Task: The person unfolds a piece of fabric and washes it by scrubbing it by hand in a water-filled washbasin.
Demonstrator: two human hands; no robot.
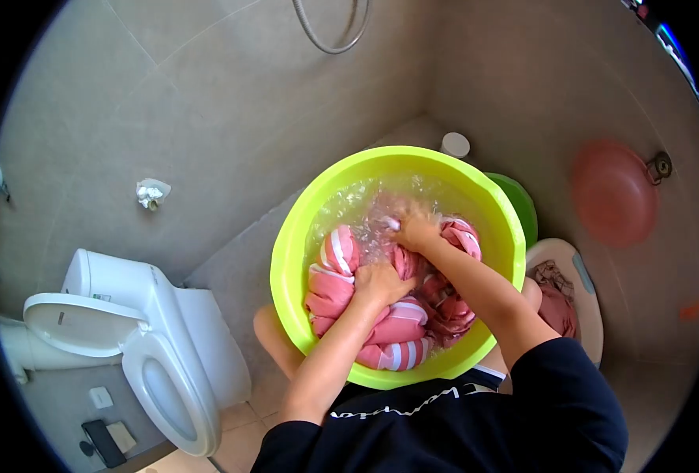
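A large yellow-green basin (283,260) holds sudsy water and a bundle of pink cloth with white stripes (399,331). My left hand (382,285) presses into the middle of the cloth, fingers closed around a fold and partly hidden. Farther back and to the right, my right hand (416,227) is at the water's surface with its fingers around a wet piece of the same cloth; splashing and blur soften the fingertips. Thick folds lie left of and below my left hand, and a twisted part rests beside my right wrist.
To the left stands a white toilet (172,386) with its lid raised. Right of the basin are a green basin (516,206) and a pale tub (592,315) containing dark pink cloth (556,307). A pink basin (613,193) hangs on the wall. A shower hose (329,47) dangles above.
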